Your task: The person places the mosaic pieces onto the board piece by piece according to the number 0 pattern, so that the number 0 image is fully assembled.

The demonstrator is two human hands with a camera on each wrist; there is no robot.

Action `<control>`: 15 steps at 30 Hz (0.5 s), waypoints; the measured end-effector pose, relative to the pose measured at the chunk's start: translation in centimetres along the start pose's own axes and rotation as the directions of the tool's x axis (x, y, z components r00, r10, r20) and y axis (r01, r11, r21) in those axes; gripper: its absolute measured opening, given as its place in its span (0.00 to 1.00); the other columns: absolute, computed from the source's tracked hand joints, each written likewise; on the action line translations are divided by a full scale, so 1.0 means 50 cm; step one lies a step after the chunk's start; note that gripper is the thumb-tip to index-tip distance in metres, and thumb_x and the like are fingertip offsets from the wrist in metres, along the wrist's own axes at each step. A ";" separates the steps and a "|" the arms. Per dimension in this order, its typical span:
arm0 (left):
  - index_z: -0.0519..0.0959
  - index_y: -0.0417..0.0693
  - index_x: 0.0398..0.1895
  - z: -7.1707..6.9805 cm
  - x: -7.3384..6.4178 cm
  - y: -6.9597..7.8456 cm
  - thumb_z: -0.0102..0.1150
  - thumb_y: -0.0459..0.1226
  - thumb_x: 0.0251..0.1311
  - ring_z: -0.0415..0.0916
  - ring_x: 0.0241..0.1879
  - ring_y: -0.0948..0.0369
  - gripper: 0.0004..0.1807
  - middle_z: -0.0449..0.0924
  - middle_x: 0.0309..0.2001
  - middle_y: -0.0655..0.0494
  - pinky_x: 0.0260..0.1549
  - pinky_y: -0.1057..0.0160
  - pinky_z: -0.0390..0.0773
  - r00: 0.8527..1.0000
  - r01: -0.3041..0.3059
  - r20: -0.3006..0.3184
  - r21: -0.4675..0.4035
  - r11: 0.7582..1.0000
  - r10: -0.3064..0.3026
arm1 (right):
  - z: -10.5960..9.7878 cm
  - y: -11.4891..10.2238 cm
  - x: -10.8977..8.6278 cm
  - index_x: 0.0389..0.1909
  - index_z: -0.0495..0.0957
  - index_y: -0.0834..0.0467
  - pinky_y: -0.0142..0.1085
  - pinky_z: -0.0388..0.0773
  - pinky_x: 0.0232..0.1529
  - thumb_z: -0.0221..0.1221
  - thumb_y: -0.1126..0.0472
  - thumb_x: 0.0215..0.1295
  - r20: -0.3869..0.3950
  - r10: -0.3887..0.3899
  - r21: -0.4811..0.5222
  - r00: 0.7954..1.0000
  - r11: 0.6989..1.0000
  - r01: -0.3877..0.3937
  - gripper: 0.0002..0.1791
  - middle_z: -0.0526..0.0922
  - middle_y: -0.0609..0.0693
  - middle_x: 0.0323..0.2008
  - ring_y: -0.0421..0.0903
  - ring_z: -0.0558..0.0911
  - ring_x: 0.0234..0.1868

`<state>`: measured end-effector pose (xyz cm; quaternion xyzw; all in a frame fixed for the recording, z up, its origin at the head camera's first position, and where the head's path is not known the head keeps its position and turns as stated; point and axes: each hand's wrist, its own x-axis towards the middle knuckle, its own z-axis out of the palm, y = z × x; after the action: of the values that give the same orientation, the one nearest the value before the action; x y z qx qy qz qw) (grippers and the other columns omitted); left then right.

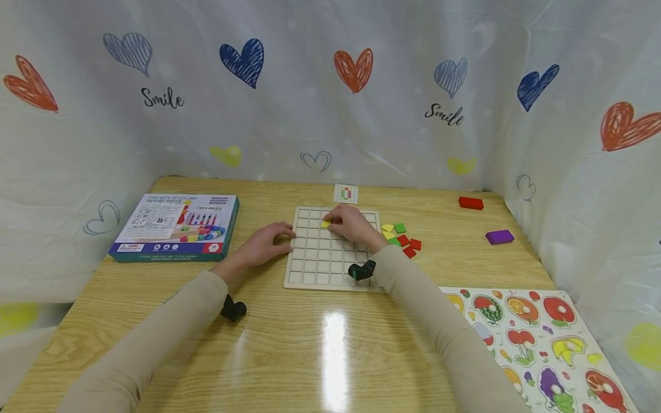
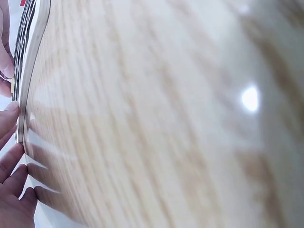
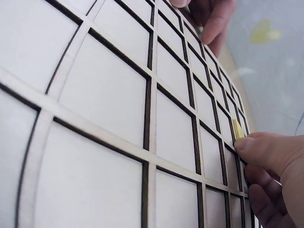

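Hands (image 1: 265, 244) (image 1: 351, 222) at board (image 1: 310, 267); card (image 1: 346, 194) head-view only

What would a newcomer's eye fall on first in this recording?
Probably the pale curtain behind the table, printed with bold red and blue hearts across the top of the head view. Next comes the pale grid board mid-table, where the right hand pinches a yellow tile and the left hand touches the left edge. The colourful fruit board at lower right also stands out.
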<state>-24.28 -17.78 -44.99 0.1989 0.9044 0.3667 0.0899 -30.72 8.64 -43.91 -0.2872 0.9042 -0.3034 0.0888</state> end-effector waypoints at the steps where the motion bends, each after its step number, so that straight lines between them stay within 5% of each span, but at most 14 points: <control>1: 0.77 0.39 0.56 0.000 0.000 0.000 0.63 0.36 0.63 0.54 0.72 0.45 0.19 0.66 0.68 0.42 0.70 0.45 0.52 1.000 0.003 0.001 0.000 1.000 -0.003 | 0.000 0.000 0.000 0.56 0.80 0.61 0.39 0.73 0.43 0.58 0.64 0.69 0.000 0.001 0.000 1.000 1.000 -0.001 0.16 0.78 0.55 0.46 0.48 0.74 0.41; 15: 0.77 0.40 0.56 0.000 -0.002 0.003 0.63 0.37 0.64 0.54 0.72 0.46 0.19 0.66 0.68 0.43 0.71 0.46 0.52 1.000 0.016 0.009 0.012 1.000 -0.016 | 0.000 0.013 -0.015 0.57 0.79 0.59 0.40 0.76 0.51 0.59 0.62 0.69 -0.054 0.015 0.090 0.998 0.996 -0.010 0.17 0.79 0.53 0.51 0.47 0.78 0.48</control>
<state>-24.16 -17.70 -44.87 0.1938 0.9078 0.3595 0.0957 -30.39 9.49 -44.31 -0.2689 0.8936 -0.3508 0.0785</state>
